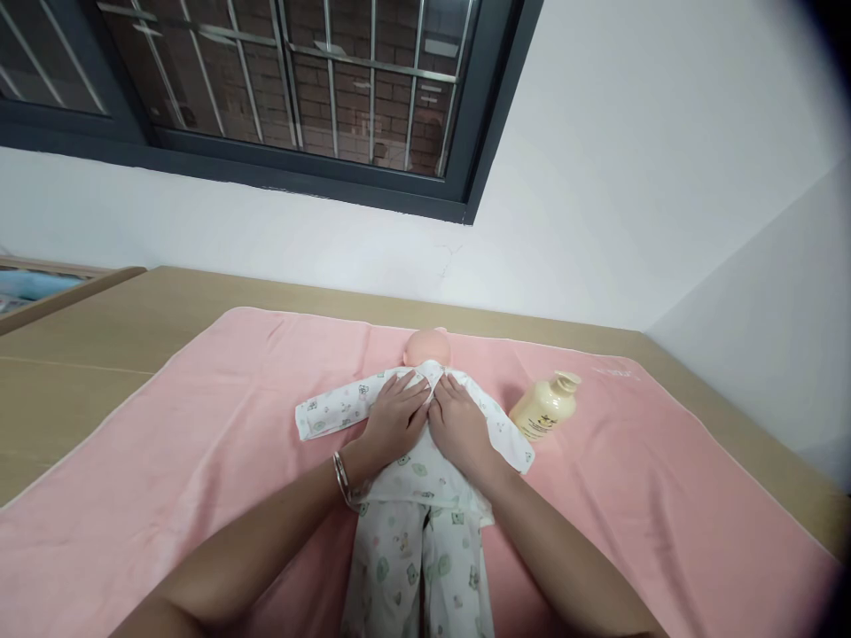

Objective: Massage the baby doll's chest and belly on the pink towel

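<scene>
A baby doll (426, 346) lies on its back, only its head showing above the collar. It wears a white printed long-sleeved top (418, 474) and matching trousers (392, 567). My left hand (397, 412) rests flat on the left side of the chest, fingers stretched toward the collar. On the right side of the chest lies my right hand (458, 421), also flat, with its fingertips near the neckline. The two hands meet around the middle of the top. Both sleeves spread out to the sides. Whatever is under my palms is hidden.
A pink blanket (232, 425) covers much of the wooden surface (86, 390). Close to the right sleeve stands a pale yellow pump bottle (546, 406), which looks tilted. A white wall with a barred window (319, 89) rises behind. Something blue (40, 283) shows at the far left.
</scene>
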Demonstrator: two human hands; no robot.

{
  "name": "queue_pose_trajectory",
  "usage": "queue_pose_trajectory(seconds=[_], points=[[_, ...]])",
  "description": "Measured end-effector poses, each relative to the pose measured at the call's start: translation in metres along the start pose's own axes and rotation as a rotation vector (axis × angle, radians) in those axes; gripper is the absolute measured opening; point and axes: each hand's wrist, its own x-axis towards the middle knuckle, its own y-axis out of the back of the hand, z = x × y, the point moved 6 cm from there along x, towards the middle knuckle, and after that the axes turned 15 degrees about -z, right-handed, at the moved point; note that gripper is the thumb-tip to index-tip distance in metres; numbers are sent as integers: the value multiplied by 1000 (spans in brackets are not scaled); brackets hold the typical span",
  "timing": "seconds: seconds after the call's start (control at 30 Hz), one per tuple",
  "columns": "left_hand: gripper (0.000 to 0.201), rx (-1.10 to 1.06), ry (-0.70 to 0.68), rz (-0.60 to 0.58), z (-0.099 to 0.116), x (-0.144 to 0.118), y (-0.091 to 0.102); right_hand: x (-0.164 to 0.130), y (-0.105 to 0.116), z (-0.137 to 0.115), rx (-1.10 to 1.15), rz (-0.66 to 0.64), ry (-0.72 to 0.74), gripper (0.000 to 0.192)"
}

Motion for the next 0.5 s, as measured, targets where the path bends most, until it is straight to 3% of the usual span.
queue_pose_trajectory(seconds=[0.13,0.3,0.5], points=[[29,-22,-12,82,2,-3,4,5,-1,5,35,32,40,41],[30,-39,72,160,2,-10,2,5,-8,7,27,12,10,45],[38,-7,180,144,-8,-12,-5,2,-11,1,-52,33,-4,48]])
